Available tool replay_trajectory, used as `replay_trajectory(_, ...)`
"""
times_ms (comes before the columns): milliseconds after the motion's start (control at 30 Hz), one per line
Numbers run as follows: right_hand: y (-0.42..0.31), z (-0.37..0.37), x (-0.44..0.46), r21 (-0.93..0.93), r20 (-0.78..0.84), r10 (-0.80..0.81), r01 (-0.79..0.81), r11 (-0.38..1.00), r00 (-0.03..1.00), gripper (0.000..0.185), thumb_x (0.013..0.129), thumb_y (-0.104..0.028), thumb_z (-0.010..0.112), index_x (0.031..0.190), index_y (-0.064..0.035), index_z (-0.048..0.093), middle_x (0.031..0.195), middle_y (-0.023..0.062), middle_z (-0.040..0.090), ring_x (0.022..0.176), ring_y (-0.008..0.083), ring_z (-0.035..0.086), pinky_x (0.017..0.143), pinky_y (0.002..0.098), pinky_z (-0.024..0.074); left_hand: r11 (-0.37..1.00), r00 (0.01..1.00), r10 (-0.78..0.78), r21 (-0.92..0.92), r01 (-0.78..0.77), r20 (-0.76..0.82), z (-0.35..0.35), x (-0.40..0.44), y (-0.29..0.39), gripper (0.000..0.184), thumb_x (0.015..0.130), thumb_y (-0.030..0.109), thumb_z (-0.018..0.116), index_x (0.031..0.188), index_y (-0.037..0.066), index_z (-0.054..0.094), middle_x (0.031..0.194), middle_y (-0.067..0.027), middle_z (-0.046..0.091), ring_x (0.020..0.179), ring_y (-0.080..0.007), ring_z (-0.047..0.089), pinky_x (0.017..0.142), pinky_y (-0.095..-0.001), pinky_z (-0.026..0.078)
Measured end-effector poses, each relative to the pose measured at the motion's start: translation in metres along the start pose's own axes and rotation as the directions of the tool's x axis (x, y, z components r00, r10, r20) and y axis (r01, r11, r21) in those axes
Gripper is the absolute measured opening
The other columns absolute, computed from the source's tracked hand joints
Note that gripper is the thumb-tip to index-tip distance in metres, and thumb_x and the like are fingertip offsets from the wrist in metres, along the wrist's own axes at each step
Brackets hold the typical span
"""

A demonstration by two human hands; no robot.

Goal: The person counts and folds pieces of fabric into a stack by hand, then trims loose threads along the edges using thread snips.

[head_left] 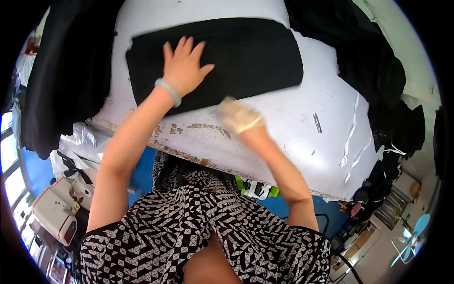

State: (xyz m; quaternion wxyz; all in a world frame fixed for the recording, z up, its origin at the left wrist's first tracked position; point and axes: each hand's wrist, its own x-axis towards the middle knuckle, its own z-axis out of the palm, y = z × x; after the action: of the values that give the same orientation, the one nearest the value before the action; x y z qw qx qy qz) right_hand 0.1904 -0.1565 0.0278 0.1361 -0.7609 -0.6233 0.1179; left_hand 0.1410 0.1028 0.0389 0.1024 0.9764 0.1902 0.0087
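Observation:
A folded black cloth (pixel 250 57) lies flat on the white table (pixel 293 113). My left hand (pixel 183 66), with a pale bracelet at the wrist, rests on the cloth's left part, fingers spread. My right hand (pixel 240 116) is just below the cloth's lower edge, over the table; it wears a light glove or wrap and is smeared by motion, so its fingers cannot be made out.
Dark fabric (pixel 71 71) hangs over the table's left side, and a black pile (pixel 359 47) covers the right. Small snips (pixel 317 122) and white strips (pixel 350 132) lie on the right part. A white machine (pixel 59 208) stands at lower left.

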Motion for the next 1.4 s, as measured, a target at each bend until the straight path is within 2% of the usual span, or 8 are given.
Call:
replay_trajectory(133,0.096,-0.034,-0.02,-0.429,-0.255,0.375,-0.452,0.782,0.891,0.038,0.096,-0.032,0.058,0.13,-0.0157,0.063,0.147,0.0035,0.052,0.138,0.0229,0.044,0.118,0.046,0.0276,0.997,0.986,-0.028,0.06,0.039,-0.167,0.065,-0.047,-0.058,0.07,0.097,0.049,0.055,0.155,0.015,0.036,0.162,-0.0165,0.027,0.151,-0.0324,0.022,0.12,-0.0563,0.013)
replay_trajectory(467,0.083,-0.019,0.042,-0.239,-0.466,0.011,-0.137,0.961,0.885,0.016,0.089,-0.014,0.065,0.105,-0.0112,0.067,0.109,0.007,0.07,0.099,0.0261,0.066,0.101,0.0524,0.0445,0.92,0.824,-0.389,-0.217,0.326,-0.412,0.061,0.018,-0.101,0.058,0.104,0.043,0.047,0.144,0.001,0.047,0.155,-0.0222,0.037,0.144,-0.0329,0.034,0.119,-0.0511,0.024)
replay_trajectory(600,-0.007,-0.04,0.025,0.213,0.055,-0.097,0.083,0.973,0.994,0.02,0.088,-0.023,0.067,0.106,-0.0133,0.068,0.11,0.0024,0.071,0.11,0.0242,0.065,0.101,0.0491,0.0471,-0.228,0.835,-0.548,-0.969,-0.095,0.048,0.147,-0.085,-0.176,0.055,0.108,0.039,0.038,0.144,-0.001,0.044,0.145,-0.0197,0.049,0.133,-0.0299,0.049,0.114,-0.0403,0.039)
replay_trajectory(733,0.143,-0.023,0.04,-0.32,-0.597,0.109,-0.361,0.876,0.795,0.022,0.079,-0.022,0.075,0.096,-0.0097,0.069,0.108,0.0028,0.071,0.111,0.0245,0.065,0.099,0.0492,0.0456,-0.398,0.517,-0.81,-0.908,-0.133,0.279,0.08,-0.129,-0.139,0.059,0.108,0.042,0.033,0.143,-0.006,0.042,0.141,-0.0203,0.051,0.128,-0.033,0.053,0.109,-0.0431,0.043)
replay_trajectory(967,0.015,-0.059,0.029,0.039,-0.004,-0.148,0.148,0.988,0.989,0.016,0.088,-0.02,0.062,0.097,-0.0082,0.069,0.104,0.0033,0.069,0.105,0.0219,0.064,0.107,0.0407,0.0425,-0.226,0.315,-0.921,-0.973,0.047,0.229,0.076,-0.186,-0.169,0.029,0.103,0.028,0.048,0.116,0.005,0.061,0.093,-0.0036,0.066,0.081,-0.0113,0.059,0.071,-0.0275,0.045)
replay_trajectory(1067,0.132,-0.031,0.041,-0.181,-0.529,0.134,-0.266,0.947,0.838,0.022,0.089,-0.021,0.067,0.107,-0.0101,0.07,0.115,0.0054,0.068,0.107,0.0264,0.063,0.096,0.0486,0.0436,-0.208,0.464,-0.866,-0.978,0.008,0.188,0.074,-0.183,-0.158,0.033,0.103,0.028,0.049,0.113,0.0,0.063,0.09,-0.0051,0.065,0.081,-0.0129,0.06,0.071,-0.0284,0.047)
replay_trajectory(1233,0.04,-0.022,0.015,0.174,-0.215,-0.193,0.233,0.957,0.957,0.013,0.089,-0.021,0.067,0.098,-0.0128,0.07,0.107,0.0011,0.071,0.108,0.0186,0.065,0.112,0.0448,0.0388,-0.506,0.632,-0.668,-0.863,0.002,0.393,0.041,-0.153,-0.096,0.055,0.107,0.044,0.038,0.121,-0.005,0.058,0.104,-0.0131,0.068,0.095,-0.0228,0.063,0.082,-0.0349,0.051)
replay_trajectory(1400,0.11,-0.042,0.043,-0.216,-0.434,0.053,-0.161,0.963,0.899,0.018,0.088,-0.023,0.068,0.103,-0.0141,0.073,0.118,0.0054,0.07,0.115,0.0238,0.063,0.102,0.0487,0.0417,-0.62,0.617,-0.651,-0.779,-0.096,0.442,0.062,-0.159,-0.098,0.078,0.103,0.061,0.03,0.136,-0.008,0.048,0.141,-0.0215,0.054,0.132,-0.0321,0.051,0.113,-0.041,0.04)
